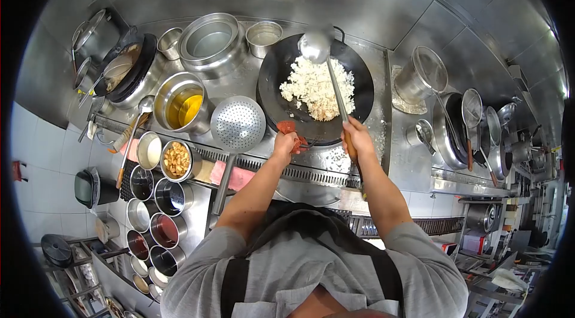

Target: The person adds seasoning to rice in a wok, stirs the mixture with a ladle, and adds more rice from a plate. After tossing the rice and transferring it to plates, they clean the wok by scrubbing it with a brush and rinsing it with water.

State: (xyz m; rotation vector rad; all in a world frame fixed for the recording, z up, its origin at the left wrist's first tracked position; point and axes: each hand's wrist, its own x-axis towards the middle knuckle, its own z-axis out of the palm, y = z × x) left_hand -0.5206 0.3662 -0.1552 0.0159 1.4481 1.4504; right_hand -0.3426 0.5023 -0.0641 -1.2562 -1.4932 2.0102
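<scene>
A black wok (364, 93) sits on the stove in front of me, with a heap of white rice (320, 87) in it, lightly browned near its lower edge. My left hand (286, 143) is closed at the wok's near rim, gripping a red cloth (286, 127) around the handle there. My right hand (358, 138) is wrapped around the wooden handle of a long ladle (337, 89). Its round metal bowl, slightly blurred, hangs over the far side of the wok, above the rice's upper edge.
Left of the wok lie a perforated strainer (238, 123), a pot of yellow oil (184, 108) and a large steel pot (209, 39). Several seasoning containers (165, 229) stand lower left, beside a pink cloth (232, 175). A mesh strainer (429, 69) rests on a pot at right.
</scene>
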